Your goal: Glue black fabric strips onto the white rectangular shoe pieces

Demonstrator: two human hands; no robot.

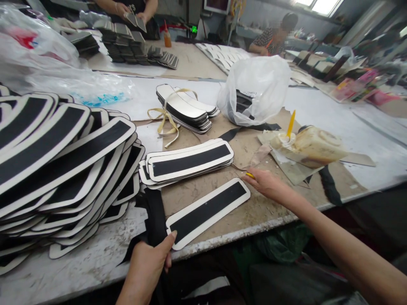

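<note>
While the left hand (148, 260) pinches the near left corner of the single panel (208, 214), thumb on top, the right hand (267, 184) is closed round a slim yellow tool (250, 174), mostly hidden by the fingers, just beyond the panel's far right end. Panel is black with a white border, lies on the bench (203, 245) between the hands, slanting up from left to right. Short stack of similar panels (190, 161) just past it, ahead of both hands. Big overlapping pile (66, 156) left of and beyond the left hand. Farther ahead: white curved pieces (182, 103) with a loose beige ribbon (163, 116), then a white plastic bag (257, 91) with dark pieces inside. Beyond the right hand, a stained, cloudy container (321, 146) beside an upright yellow stick (291, 124). Across the bench, another person's hands (132, 15) hold small dark pieces.
</note>
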